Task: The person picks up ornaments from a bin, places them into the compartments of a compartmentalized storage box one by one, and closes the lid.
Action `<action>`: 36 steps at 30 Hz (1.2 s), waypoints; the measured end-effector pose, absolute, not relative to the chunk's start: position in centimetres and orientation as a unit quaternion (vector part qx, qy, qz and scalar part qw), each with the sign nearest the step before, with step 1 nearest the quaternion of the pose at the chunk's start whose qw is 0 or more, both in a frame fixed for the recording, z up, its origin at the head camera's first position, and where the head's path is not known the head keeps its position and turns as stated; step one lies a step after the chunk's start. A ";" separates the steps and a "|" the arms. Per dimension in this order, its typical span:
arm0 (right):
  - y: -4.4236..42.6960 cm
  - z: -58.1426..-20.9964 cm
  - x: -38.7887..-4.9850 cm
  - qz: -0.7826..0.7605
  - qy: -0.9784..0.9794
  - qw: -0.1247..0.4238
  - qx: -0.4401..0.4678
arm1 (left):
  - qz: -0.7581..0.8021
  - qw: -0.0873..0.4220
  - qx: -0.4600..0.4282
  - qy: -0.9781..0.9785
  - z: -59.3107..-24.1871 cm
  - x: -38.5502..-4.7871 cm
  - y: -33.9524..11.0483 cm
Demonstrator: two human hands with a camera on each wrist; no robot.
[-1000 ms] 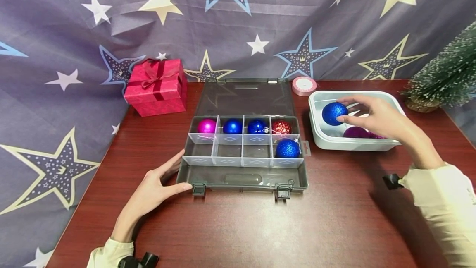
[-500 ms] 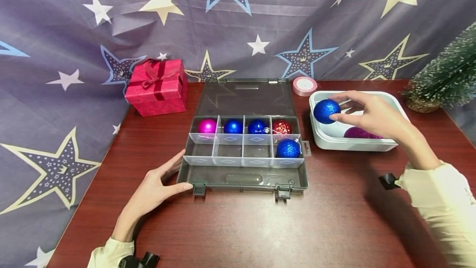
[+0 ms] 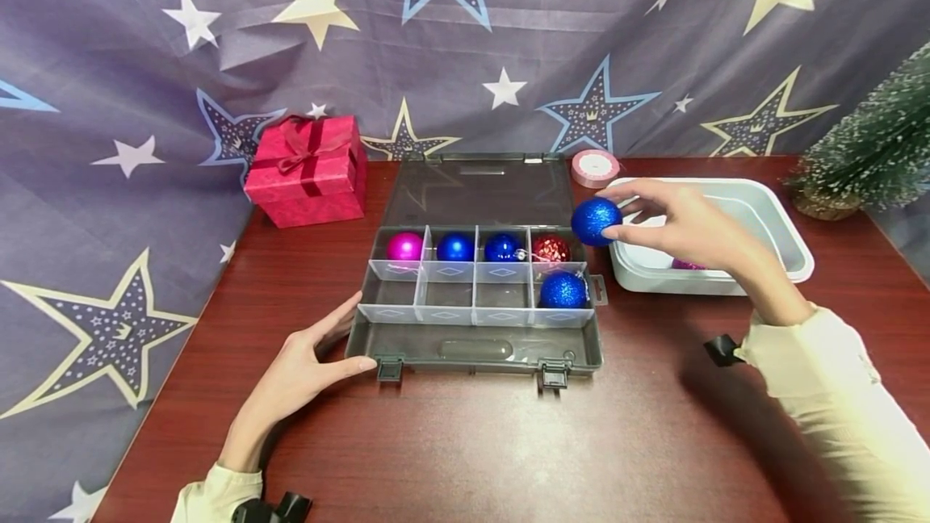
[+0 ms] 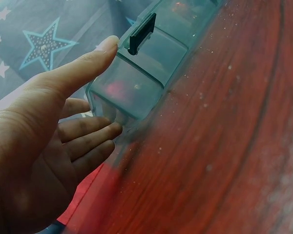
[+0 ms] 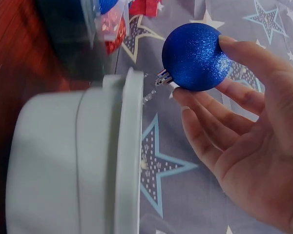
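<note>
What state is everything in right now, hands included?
Divided case: lid open, partly filled
Front latches: undone
Stored balls: five, in separate compartments
Held blue glitter ball: raised, not in a compartment
Left hand: at the case's front left corner, fingers extended
Right hand: pinching the held ball
White bin: uncovered, something purple inside
Gift box: closed, bow tied
Ribbon roll: lying flat
Small tree: standing

A curtained corner, dressed for Christmas: star-printed cloth [image 3: 465, 59] hangs behind and beside a reddish wood-grain tabletop [image 3: 472, 450], closing off the surroundings. A small frosted tree [image 3: 868, 140], a red gift box [image 3: 311, 188], a roll of pink ribbon [image 3: 595, 171] and shiny baubles [image 3: 596, 221] give the festive look. Whether it stands in a home or a studio cannot be told.
</note>
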State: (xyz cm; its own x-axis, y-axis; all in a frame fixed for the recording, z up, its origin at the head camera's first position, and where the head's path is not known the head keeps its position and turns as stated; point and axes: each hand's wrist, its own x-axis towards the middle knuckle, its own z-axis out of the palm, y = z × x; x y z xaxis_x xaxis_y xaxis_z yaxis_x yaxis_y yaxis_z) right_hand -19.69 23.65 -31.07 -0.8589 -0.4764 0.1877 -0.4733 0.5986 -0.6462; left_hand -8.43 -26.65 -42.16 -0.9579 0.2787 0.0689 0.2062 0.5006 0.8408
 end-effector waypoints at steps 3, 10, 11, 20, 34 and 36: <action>22.7 -31.2 -19.9 -0.363 0.890 0.004 -0.277 | 0.479 0.038 0.138 0.866 -42.1 -8.4 -26.6; 20.6 -32.0 -20.3 -0.374 0.876 0.022 -0.303 | 0.475 0.036 0.140 0.868 -42.1 -8.4 -26.6; 20.4 -32.1 -20.4 -0.379 0.873 0.028 -0.306 | 0.475 0.036 0.140 0.868 -42.1 -8.4 -26.6; 17.9 -33.0 -20.4 -0.421 0.842 0.075 -0.330 | 0.482 0.035 0.146 0.863 -42.2 -8.4 -26.6; 15.3 -33.9 -20.4 -0.391 0.838 0.067 -0.374 | 0.480 0.034 0.144 0.865 -42.1 -8.4 -26.6; 15.1 -34.0 -20.3 -0.386 0.840 0.068 -0.375 | 0.480 0.034 0.144 0.865 -42.1 -8.4 -26.6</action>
